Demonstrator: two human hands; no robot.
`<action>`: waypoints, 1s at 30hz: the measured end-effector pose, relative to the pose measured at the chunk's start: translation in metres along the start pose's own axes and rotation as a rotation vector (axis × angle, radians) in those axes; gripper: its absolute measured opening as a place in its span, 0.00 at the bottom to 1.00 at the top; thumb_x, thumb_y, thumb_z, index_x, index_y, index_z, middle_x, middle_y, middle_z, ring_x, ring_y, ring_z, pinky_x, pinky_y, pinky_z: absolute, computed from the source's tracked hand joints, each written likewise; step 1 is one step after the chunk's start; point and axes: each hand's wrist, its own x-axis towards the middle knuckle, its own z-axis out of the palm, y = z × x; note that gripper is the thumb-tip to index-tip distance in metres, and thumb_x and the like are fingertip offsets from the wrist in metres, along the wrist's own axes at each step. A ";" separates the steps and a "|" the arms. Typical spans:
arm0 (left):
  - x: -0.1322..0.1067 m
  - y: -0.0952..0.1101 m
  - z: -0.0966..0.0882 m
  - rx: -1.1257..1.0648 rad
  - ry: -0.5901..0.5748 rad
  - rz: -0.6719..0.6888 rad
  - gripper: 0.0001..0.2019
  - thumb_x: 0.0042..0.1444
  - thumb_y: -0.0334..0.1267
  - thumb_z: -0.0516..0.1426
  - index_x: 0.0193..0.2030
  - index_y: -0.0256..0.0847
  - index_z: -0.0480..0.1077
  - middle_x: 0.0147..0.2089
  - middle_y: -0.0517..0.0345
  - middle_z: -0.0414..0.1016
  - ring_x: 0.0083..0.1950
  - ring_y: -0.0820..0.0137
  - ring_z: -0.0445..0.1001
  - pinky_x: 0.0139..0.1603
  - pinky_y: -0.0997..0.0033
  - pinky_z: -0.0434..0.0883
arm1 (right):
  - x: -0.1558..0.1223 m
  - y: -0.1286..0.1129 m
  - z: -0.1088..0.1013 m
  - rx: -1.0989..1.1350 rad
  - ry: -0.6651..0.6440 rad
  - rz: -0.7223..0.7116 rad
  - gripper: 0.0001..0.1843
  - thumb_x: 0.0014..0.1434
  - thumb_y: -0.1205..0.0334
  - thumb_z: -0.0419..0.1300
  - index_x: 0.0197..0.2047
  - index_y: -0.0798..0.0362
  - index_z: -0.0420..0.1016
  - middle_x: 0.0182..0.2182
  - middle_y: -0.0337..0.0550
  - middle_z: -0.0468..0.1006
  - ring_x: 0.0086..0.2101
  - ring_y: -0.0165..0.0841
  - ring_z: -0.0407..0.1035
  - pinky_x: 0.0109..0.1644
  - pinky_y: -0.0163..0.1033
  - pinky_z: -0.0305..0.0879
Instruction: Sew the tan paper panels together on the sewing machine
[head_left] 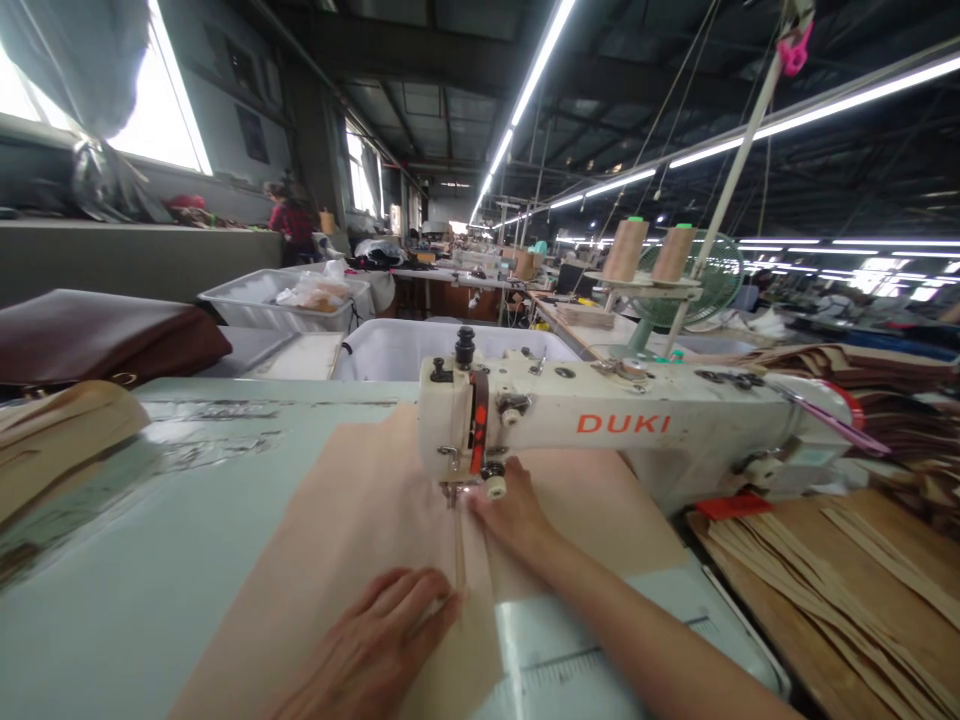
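Note:
A white DUKI sewing machine [630, 425] stands on a pale green table [150, 540]. A large tan sheet of material [352, 520] lies under its needle, with a narrow strip [459, 555] running along the seam line. My left hand [375, 640] lies flat and open on the sheet near the front, fingertips touching the strip. My right hand [510, 515] rests on the sheet just right of the presser foot [454, 490], its fingers pressed to the material beside the needle.
Tan strips [825, 580] are piled on a wooden board at the right. Two thread cones [649, 250] and a green fan [705, 280] stand behind the machine. White bins [285, 300] and a brown leather bag [97, 335] sit at the back left. A person [292, 220] stands far off.

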 end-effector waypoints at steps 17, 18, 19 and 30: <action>0.025 -0.033 0.008 0.022 -0.114 -0.092 0.38 0.46 0.59 0.67 0.61 0.45 0.66 0.53 0.53 0.75 0.51 0.57 0.74 0.52 0.62 0.74 | -0.030 0.007 -0.006 0.131 -0.021 -0.212 0.23 0.55 0.77 0.60 0.45 0.38 0.82 0.40 0.39 0.76 0.49 0.37 0.65 0.60 0.48 0.53; 0.025 -0.035 0.010 0.016 -0.135 -0.102 0.39 0.45 0.59 0.68 0.61 0.44 0.66 0.55 0.52 0.74 0.52 0.57 0.74 0.52 0.61 0.75 | -0.030 0.006 -0.006 0.127 -0.024 -0.213 0.23 0.55 0.77 0.60 0.44 0.38 0.82 0.40 0.39 0.76 0.49 0.37 0.65 0.60 0.48 0.53; 0.025 -0.036 0.011 0.011 -0.150 -0.114 0.39 0.45 0.58 0.68 0.61 0.43 0.66 0.56 0.52 0.74 0.54 0.56 0.74 0.52 0.61 0.75 | -0.030 0.006 -0.007 0.126 -0.026 -0.215 0.22 0.55 0.76 0.60 0.44 0.39 0.82 0.39 0.39 0.76 0.48 0.37 0.65 0.59 0.48 0.54; 0.010 -0.034 0.017 0.076 -0.061 -0.051 0.41 0.50 0.47 0.66 0.69 0.48 0.56 0.62 0.52 0.70 0.58 0.56 0.72 0.58 0.60 0.73 | -0.032 0.008 -0.007 0.105 -0.025 -0.282 0.20 0.56 0.75 0.61 0.45 0.39 0.81 0.41 0.38 0.77 0.49 0.37 0.64 0.61 0.49 0.49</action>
